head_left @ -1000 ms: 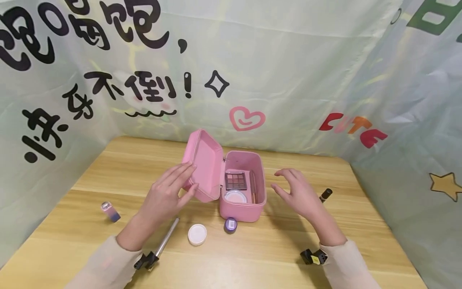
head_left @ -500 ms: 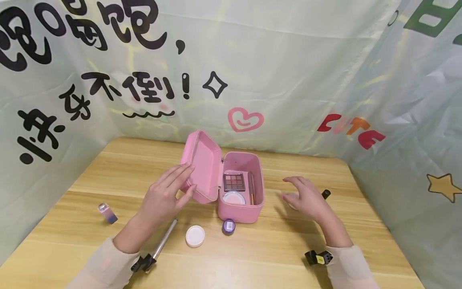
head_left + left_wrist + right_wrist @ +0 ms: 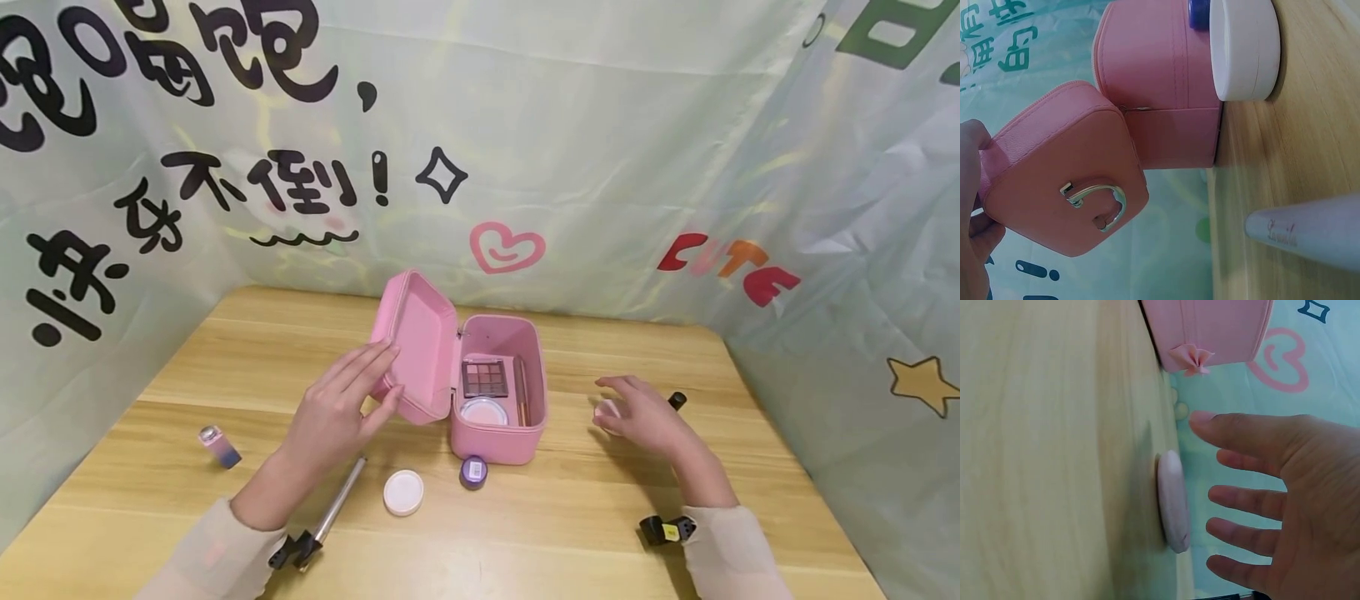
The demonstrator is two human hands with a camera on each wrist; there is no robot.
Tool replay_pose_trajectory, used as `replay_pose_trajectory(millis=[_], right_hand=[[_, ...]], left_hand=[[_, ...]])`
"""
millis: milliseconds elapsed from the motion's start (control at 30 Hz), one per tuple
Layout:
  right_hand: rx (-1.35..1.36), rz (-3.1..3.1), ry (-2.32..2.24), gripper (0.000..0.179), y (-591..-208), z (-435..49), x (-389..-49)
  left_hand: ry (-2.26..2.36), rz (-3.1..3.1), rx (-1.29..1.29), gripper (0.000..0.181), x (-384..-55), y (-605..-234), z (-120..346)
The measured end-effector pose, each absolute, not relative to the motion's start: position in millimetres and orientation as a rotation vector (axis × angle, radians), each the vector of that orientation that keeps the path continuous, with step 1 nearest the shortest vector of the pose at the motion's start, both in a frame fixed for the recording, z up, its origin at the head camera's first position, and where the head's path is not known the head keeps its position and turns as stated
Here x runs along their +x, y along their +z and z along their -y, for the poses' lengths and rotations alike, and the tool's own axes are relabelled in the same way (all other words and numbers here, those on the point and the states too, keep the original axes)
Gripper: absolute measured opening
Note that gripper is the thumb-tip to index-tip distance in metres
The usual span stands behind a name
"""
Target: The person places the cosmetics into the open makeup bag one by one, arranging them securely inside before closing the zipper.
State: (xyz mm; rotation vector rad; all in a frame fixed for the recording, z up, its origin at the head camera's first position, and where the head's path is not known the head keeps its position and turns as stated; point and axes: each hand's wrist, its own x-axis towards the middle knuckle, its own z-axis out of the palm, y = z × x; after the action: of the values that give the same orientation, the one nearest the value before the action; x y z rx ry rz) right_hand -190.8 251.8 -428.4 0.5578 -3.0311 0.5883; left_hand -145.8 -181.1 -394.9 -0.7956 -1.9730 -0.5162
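A pink cosmetic case (image 3: 495,443) stands with its lid (image 3: 426,346) swung out to the left. My left hand (image 3: 330,412) grips the lid's outer edge between thumb and fingers; in the left wrist view the lid's metal handle (image 3: 1119,200) shows. Inside the case lie an eyeshadow palette (image 3: 485,379), a round pale compact (image 3: 483,411) and a slim brown stick (image 3: 521,390). To the right of the case, my right hand (image 3: 645,417) hovers with fingers spread over a flat, round pink puff (image 3: 1174,501), apart from it in the right wrist view.
Before the case are a purple-topped pot (image 3: 473,472) and a round white jar (image 3: 403,492). A silver tube (image 3: 341,500) lies by the left wrist, a pink-and-blue lipstick (image 3: 220,447) farther left. A black-capped tube (image 3: 677,400) is partly behind the right hand. Printed cloth hangs behind.
My right hand has moved right, away from the case, and come over the pink puff, which now shows partly. The left hand keeps its hold on the lid.
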Motion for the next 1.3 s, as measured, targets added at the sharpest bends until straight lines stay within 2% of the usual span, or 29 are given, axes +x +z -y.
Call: replay_pose_trajectory(millis=[867, 1300], right_hand=[[0.502, 3.136, 0.503, 0.041, -439.4, -250.0, -186.3], [0.529, 3.066, 0.487, 0.039, -434.8, -246.9, -187.4]], left_hand=[[-0.507, 1.963, -0.794, 0.046, -144.5, -397.7, 180.8], [-0.506, 1.954, -0.793, 0.046, -144.8, -396.7, 181.9]])
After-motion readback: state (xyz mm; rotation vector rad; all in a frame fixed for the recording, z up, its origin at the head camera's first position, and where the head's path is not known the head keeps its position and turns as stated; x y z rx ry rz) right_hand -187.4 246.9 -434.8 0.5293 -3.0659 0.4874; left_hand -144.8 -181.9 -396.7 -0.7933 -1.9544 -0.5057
